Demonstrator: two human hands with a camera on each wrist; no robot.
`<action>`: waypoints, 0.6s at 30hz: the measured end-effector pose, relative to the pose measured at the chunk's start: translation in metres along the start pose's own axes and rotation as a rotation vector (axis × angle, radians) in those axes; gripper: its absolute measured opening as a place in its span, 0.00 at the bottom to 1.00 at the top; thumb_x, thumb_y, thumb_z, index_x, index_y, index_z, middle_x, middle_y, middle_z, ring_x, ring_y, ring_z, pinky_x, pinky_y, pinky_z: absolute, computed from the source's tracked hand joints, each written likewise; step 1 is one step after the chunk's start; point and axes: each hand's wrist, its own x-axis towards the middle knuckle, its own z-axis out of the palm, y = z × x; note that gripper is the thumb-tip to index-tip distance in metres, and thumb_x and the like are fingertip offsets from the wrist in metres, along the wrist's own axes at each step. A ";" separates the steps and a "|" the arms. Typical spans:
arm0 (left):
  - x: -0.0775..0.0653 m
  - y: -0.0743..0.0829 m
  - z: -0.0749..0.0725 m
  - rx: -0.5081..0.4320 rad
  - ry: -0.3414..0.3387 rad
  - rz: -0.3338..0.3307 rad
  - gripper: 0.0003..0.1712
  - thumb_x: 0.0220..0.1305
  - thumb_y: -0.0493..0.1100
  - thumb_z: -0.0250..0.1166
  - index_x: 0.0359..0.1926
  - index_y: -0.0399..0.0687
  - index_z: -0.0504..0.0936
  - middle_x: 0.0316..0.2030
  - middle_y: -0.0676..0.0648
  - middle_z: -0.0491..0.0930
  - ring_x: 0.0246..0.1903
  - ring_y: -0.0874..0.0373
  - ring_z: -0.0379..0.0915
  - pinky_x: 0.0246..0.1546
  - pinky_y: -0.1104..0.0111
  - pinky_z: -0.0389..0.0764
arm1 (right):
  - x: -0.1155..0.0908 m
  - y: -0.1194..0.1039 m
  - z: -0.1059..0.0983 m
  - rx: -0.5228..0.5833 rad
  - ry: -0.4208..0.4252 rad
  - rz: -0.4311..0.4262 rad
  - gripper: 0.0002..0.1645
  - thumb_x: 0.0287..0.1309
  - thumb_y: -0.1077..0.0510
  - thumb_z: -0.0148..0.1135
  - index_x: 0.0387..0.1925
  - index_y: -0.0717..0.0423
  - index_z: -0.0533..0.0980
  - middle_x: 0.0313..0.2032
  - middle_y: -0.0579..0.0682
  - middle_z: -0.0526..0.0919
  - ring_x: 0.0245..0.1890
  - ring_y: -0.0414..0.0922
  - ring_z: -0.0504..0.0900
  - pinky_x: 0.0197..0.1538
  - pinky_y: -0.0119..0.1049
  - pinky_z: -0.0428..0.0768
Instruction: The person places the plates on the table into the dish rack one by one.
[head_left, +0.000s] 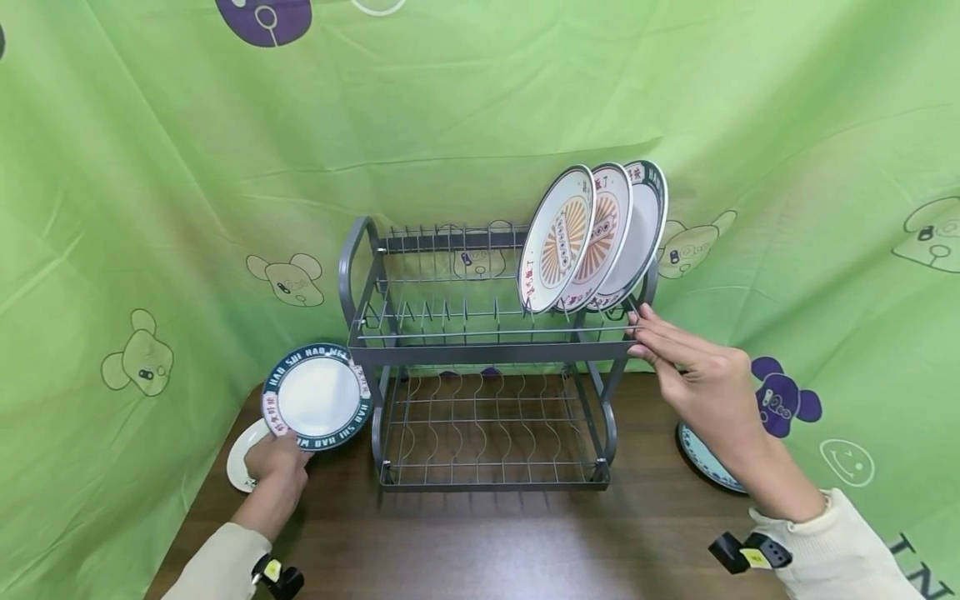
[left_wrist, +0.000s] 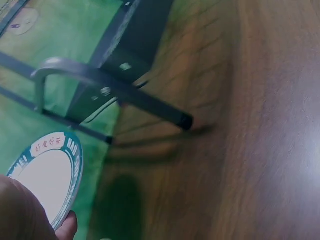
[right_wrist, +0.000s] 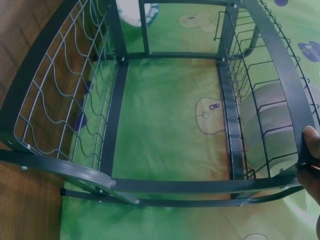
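My left hand (head_left: 277, 458) grips a white plate (head_left: 318, 398) by its lower edge; the plate has a teal lettered rim and is raised left of the rack. The left wrist view shows the thumb side of that hand on the same plate (left_wrist: 50, 175). A grey two-tier dish rack (head_left: 480, 354) stands in the middle. At its upper right front corner my right hand (head_left: 697, 367) pinches the frame, thumb and fingers on either side of the bar (right_wrist: 292, 105). Three patterned plates (head_left: 558, 242) stand tilted in the upper tier's right end.
Another white plate (head_left: 242, 458) lies on the wooden table (head_left: 480, 542) at left, partly behind my left hand. A blue-rimmed plate (head_left: 705, 458) rests at right, partly hidden by my right forearm. A green printed cloth (head_left: 450, 100) hangs behind the rack and along both sides.
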 end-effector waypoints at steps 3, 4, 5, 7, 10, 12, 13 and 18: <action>0.003 0.014 -0.010 -0.022 0.020 0.001 0.24 0.65 0.23 0.52 0.61 0.33 0.76 0.17 0.63 0.75 0.21 0.70 0.76 0.26 0.75 0.86 | 0.000 0.000 0.000 -0.002 -0.004 0.003 0.20 0.43 0.73 0.78 0.42 0.64 0.88 0.48 0.60 0.88 0.60 0.29 0.80 0.58 0.14 0.74; 0.004 0.019 -0.014 -0.020 0.022 -0.004 0.25 0.66 0.24 0.52 0.63 0.34 0.75 0.17 0.64 0.75 0.21 0.71 0.75 0.28 0.75 0.86 | 0.000 0.001 0.000 -0.002 -0.004 0.002 0.20 0.43 0.73 0.78 0.42 0.64 0.88 0.48 0.60 0.88 0.60 0.29 0.80 0.58 0.14 0.74; 0.004 0.024 -0.018 -0.014 0.025 -0.010 0.25 0.67 0.25 0.53 0.64 0.36 0.75 0.18 0.64 0.74 0.23 0.72 0.76 0.29 0.75 0.87 | 0.000 0.001 0.000 -0.003 -0.004 0.002 0.20 0.43 0.73 0.78 0.42 0.64 0.88 0.48 0.60 0.88 0.60 0.29 0.80 0.58 0.14 0.74; 0.005 0.033 -0.025 0.013 0.035 -0.020 0.27 0.69 0.26 0.53 0.68 0.39 0.73 0.19 0.65 0.73 0.24 0.73 0.75 0.32 0.77 0.87 | 0.000 0.001 0.000 -0.003 -0.004 0.001 0.20 0.43 0.73 0.78 0.42 0.64 0.88 0.48 0.60 0.88 0.60 0.29 0.80 0.59 0.15 0.74; 0.005 0.045 -0.032 0.018 0.034 -0.017 0.31 0.69 0.26 0.52 0.72 0.38 0.68 0.23 0.64 0.73 0.30 0.73 0.74 0.35 0.80 0.85 | -0.001 0.001 0.001 0.001 0.002 -0.002 0.20 0.42 0.73 0.78 0.42 0.64 0.88 0.48 0.60 0.88 0.60 0.29 0.80 0.59 0.15 0.74; 0.004 0.052 -0.036 -0.020 0.039 -0.016 0.32 0.68 0.25 0.51 0.72 0.38 0.68 0.27 0.62 0.74 0.32 0.72 0.74 0.36 0.81 0.85 | -0.001 0.002 0.001 0.003 0.004 -0.002 0.20 0.42 0.73 0.78 0.42 0.64 0.88 0.48 0.60 0.88 0.60 0.29 0.80 0.59 0.15 0.75; 0.004 0.055 -0.038 -0.027 0.039 -0.015 0.33 0.68 0.24 0.51 0.73 0.39 0.67 0.30 0.60 0.75 0.33 0.72 0.74 0.36 0.81 0.85 | -0.001 0.002 0.001 0.003 0.006 -0.003 0.20 0.42 0.74 0.78 0.42 0.64 0.88 0.48 0.60 0.88 0.60 0.28 0.80 0.59 0.15 0.75; 0.002 0.066 -0.044 -0.019 0.041 0.002 0.35 0.68 0.23 0.53 0.75 0.41 0.66 0.34 0.58 0.76 0.31 0.74 0.77 0.40 0.81 0.86 | -0.001 0.002 0.000 0.000 0.013 -0.006 0.20 0.41 0.74 0.78 0.42 0.64 0.88 0.48 0.60 0.89 0.60 0.28 0.80 0.58 0.14 0.74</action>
